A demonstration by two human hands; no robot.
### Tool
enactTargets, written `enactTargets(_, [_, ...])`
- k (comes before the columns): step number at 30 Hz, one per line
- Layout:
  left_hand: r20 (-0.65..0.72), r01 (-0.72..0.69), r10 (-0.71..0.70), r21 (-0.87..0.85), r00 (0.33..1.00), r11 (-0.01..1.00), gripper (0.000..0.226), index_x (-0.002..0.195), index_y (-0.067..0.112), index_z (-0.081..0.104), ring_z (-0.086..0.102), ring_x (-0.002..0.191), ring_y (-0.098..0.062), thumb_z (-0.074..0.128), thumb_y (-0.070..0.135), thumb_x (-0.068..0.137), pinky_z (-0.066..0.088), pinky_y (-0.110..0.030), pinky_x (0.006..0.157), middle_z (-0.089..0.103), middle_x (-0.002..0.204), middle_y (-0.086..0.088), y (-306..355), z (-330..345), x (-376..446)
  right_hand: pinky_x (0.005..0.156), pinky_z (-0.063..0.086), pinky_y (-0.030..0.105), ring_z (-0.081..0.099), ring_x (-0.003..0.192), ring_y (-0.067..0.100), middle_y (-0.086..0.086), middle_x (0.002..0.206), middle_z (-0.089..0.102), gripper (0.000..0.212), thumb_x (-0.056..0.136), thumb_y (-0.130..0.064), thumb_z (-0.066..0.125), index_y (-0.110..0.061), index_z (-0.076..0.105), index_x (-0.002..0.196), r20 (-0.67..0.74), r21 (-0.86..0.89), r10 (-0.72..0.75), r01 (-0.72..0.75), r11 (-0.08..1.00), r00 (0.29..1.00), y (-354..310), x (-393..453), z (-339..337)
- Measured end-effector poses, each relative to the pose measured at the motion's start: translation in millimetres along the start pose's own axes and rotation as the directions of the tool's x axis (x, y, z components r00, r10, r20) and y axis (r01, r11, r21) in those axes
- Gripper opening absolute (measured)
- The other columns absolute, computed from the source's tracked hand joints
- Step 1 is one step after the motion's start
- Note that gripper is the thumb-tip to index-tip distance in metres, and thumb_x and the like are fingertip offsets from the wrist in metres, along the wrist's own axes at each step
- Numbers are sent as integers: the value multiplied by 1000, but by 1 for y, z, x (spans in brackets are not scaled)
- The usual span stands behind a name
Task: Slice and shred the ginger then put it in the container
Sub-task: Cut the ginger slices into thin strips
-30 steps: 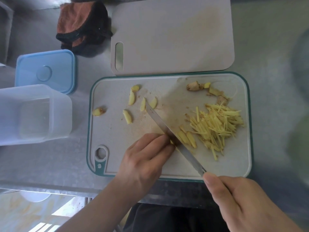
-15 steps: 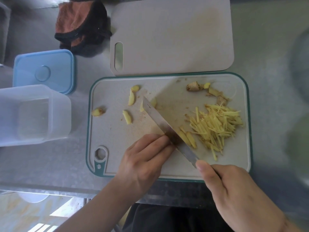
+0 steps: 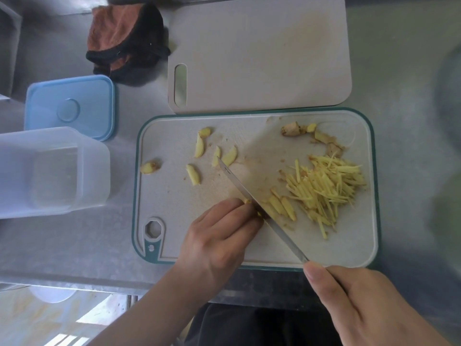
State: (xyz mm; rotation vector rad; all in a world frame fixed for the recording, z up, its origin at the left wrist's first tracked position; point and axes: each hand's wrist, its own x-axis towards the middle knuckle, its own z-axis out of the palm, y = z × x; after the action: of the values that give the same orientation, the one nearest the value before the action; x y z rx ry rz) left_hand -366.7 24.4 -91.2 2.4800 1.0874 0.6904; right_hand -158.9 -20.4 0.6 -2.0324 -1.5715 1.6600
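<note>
Knife [image 3: 262, 213] tip dropping back vs 0.5 s ago; right hand [image 3: 361, 303] gripping handle, left hand [image 3: 219, 236] pinning ginger slice [image 3: 259, 214]. Shreds [image 3: 324, 188] piling; slices [image 3: 199, 148] pending, container [image 3: 50, 171] empty.

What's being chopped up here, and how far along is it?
A person is shredding ginger on a green-rimmed cutting board. The right hand holds a knife, while the left hand pins a slice against the blade. A pile of shreds lies to the right, and several slices wait uncut. The clear container beside the board looks empty, its blue lid off.
</note>
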Motion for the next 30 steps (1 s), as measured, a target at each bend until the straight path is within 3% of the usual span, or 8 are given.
enactTargets(5, [-13, -12, 11, -11, 1000, 1000, 12, 98, -5, 77, 71, 101, -33, 71, -10, 89, 58, -41, 81, 74, 105, -17, -1, 0, 1, 58, 40, 20, 53, 68, -3, -28, 64, 55, 63, 60, -86, 0, -48, 50, 70, -31, -58, -36, 34, 998, 999, 8, 10, 9])
enactTargets(9, [-31, -7, 7, -5, 999, 1000, 11, 99, -4, 77, 70, 99, -31, 67, -5, 94, 57, -39, 82, 73, 104, -16, -1, 0, 1, 55, 37, 22, 49, 55, 5, -14, 52, 52, 76, 67, -84, 6, -17, 39, 51, -82, -72, -56, 50, 996, 995, 11, 21, 12])
enactTargets(11, [-37, -1, 1, 4, 999, 1000, 12, 98, -4, 77, 69, 97, -31, 66, -6, 94, 57, -38, 82, 73, 102, -16, -1, 0, 0, 53, 35, 21, 48, 53, 8, -8, 51, 50, 75, 68, -84, 7, -19, 41, 53, -94, -66, -48, 42, 997, 994, 13, 18, 9])
enactTargets(14, [-43, 20, -20, 14, 999, 1000, 14, 100, -4, 77, 69, 98, -29, 66, -9, 93, 57, -36, 82, 72, 102, -17, 2, 1, 1, 52, 35, 19, 51, 57, 6, -11, 53, 52, 66, 66, -85, 4, -36, 48, 64, -92, -61, -58, 52, 997, 994, 12, 11, 7])
enactTargets(21, [-37, 13, -12, 22, 999, 1000, 17, 96, -4, 78, 71, 96, -31, 72, -14, 83, 57, -37, 81, 74, 100, -17, 0, 1, 0, 61, 37, 6, 52, 73, -16, -39, 57, 51, 42, 62, -80, 6, -69, 46, 63, -45, -4, -25, 25, 1000, 999, 2, -2, 1])
enactTargets(30, [-55, 37, -37, -6, 998, 999, 15, 96, -4, 78, 71, 98, -30, 72, -13, 85, 57, -35, 87, 74, 102, -17, 1, 2, 0, 53, 36, 13, 55, 61, 3, -14, 54, 55, 64, 64, -84, 9, -37, 52, 66, -85, -19, -56, 55, 998, 995, 14, 2, 6])
